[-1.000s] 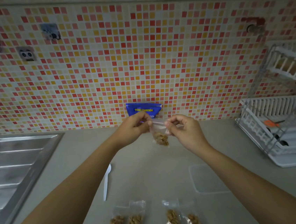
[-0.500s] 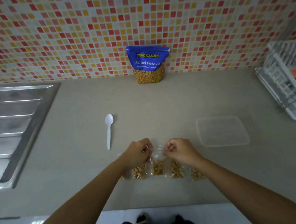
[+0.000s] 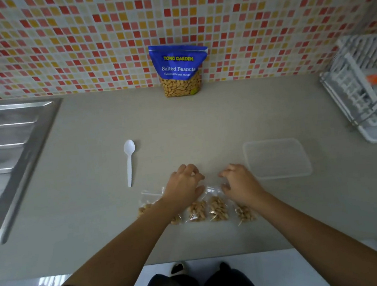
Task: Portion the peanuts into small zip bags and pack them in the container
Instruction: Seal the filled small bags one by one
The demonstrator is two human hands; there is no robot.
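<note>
At the near edge of the table [image 3: 88, 235], five small zip bags [image 3: 217, 208] with peanuts are laid side by side in a row. The two on the left are partly covered by the left forearm, and the one on the right end is partly covered by the right wrist.

Just behind the row, the left hand [image 3: 182, 186] and the right hand [image 3: 240, 184] are held low over the clear tops of the bags, with a small gap between them. The fingers [image 3: 191, 169] of the left hand are loosely curled and bent toward the right, and its thumb is pointed at the top of the middle bag. The right hand's fingers [image 3: 226, 173] are curled in the same loose way toward the left. Nothing appears to be gripped, and all five bags are lying flat on the table. Whether the thumb tips are touching the clear plastic cannot be told, since it is too faint there. The peanuts of the two middle bags are found nearer than the fingertips, just below the gap between the hands.

A little farther to the left, a white plastic spoon [image 3: 129, 163] is laid with its bowl away from the person. The clear container [image 3: 277, 158] is placed near the right hand but apart from it. Farther back, a blue peanut pouch [image 3: 178, 70] is stood upright against the tiled wall [image 3: 78, 38]. A steel sink [image 3: 5, 157] is seen at the left and a white dish rack [image 3: 363, 91] at the far right.
</note>
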